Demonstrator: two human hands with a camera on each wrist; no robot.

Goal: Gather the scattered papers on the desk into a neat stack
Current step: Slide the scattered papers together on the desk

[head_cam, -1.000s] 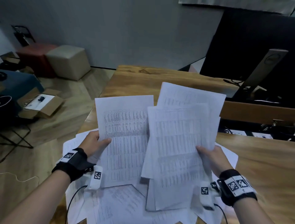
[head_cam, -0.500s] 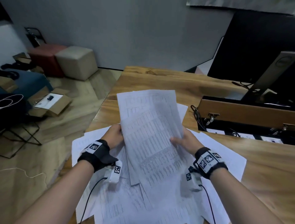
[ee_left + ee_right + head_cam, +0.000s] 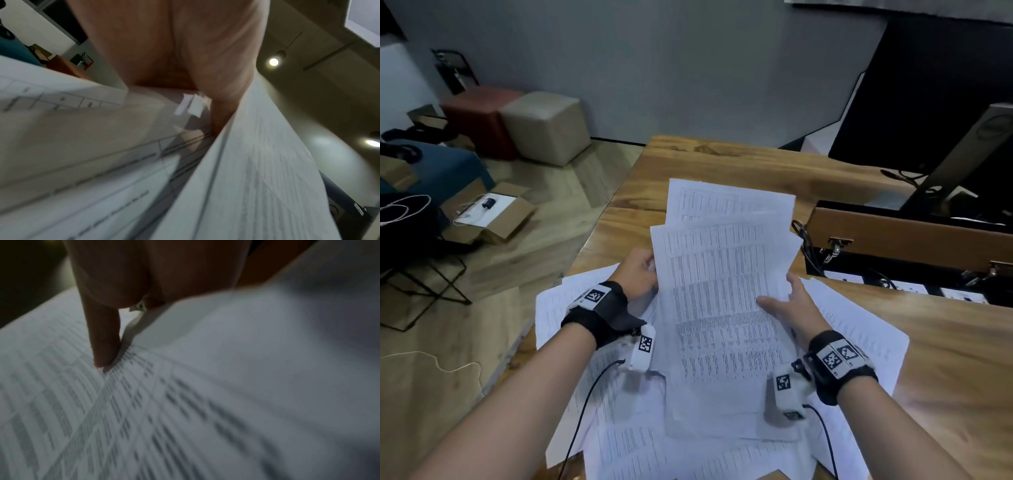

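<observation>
White printed paper sheets (image 3: 722, 291) are held up over the wooden desk (image 3: 722, 164). Left hand (image 3: 637, 274) grips their left edge. Right hand (image 3: 794, 308) pinches the right edge, thumb on top.

White printed sheets (image 3: 722, 301), loosely fanned, held tilted above the desk (image 3: 945, 342); more papers (image 3: 859, 329) lie scattered flat and overlapping near its left edge.

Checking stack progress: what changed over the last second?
The two fans of white printed sheets were brought together into one overlapping bundle. The left hand and right hand closed in towards each other and keep gripping its edges. Loose white sheets stay spread on the wooden desk.
</observation>
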